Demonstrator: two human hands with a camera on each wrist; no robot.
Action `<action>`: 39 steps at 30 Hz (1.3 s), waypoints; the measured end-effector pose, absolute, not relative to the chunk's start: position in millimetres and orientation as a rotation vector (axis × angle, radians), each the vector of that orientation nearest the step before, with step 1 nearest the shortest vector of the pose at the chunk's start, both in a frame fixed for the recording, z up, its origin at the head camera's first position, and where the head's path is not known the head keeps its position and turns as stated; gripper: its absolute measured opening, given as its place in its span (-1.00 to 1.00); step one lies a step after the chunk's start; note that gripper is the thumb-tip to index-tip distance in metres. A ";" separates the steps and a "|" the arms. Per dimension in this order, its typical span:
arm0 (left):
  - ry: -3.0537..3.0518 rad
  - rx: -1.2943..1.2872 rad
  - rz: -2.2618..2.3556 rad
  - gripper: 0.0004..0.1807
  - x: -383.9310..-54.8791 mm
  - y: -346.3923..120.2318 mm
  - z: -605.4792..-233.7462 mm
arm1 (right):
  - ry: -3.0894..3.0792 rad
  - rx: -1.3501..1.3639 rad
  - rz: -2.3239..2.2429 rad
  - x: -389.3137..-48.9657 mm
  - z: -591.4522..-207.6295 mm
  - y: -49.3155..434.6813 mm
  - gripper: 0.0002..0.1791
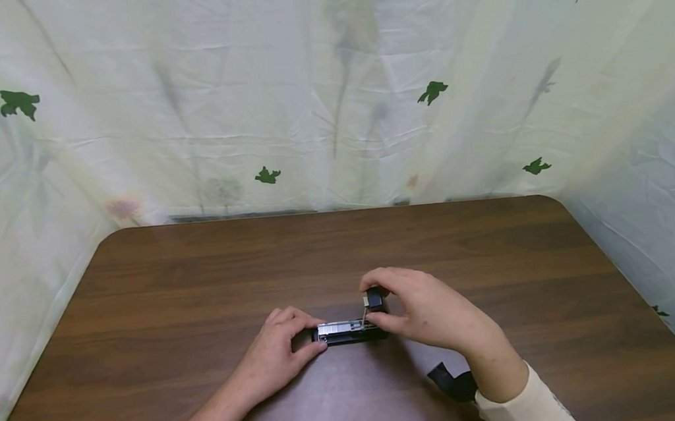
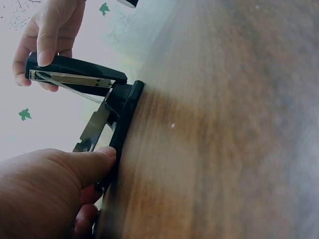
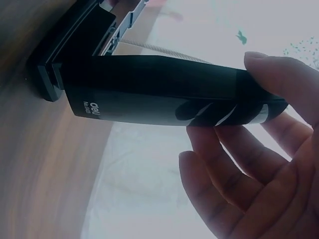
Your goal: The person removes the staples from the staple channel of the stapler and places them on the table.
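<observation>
A black stapler (image 3: 149,92) stands opened wide on the table, its top arm swung up from the base (image 2: 128,117). My left hand (image 1: 274,354) pinches the front end of the base between thumb and fingers. At the raised end of the top arm, my right hand (image 1: 434,308) grips it with the thumb on one side and fingers on the other. The metal staple channel (image 1: 337,328) lies exposed along the base. A thin coil spring (image 3: 162,50) stretches between the channel and the raised arm. Small white lettering marks the arm's side.
The brown wooden table (image 1: 199,261) has rounded far corners. Pale curtains (image 1: 305,107) with green leaf-like shapes hang behind and at both sides. A black strap-like piece (image 1: 455,386) shows by the right wrist.
</observation>
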State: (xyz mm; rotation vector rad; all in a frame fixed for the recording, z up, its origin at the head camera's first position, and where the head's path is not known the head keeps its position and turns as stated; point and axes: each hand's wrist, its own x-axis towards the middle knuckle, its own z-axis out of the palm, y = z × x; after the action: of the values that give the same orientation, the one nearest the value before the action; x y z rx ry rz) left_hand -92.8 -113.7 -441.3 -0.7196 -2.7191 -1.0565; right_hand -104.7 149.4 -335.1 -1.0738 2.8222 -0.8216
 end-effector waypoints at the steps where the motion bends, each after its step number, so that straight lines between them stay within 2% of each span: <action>1: -2.718 -0.718 -1.057 -0.69 -92.4 -113.9 -441.2 | 2.820 -1.080 -0.827 -104.7 -335.2 149.8 -0.66; 39: -2.735 -0.714 -1.064 -0.67 -91.4 -114.1 -441.5 | 2.768 -0.932 -0.871 -104.0 -326.7 164.0 -0.63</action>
State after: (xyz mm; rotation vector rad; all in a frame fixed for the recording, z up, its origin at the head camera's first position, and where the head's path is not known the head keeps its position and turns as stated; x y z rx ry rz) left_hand -91.4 -114.1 -441.5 -0.7138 -2.7353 -1.0637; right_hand -104.0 164.0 -326.7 -0.9319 2.7683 -0.8711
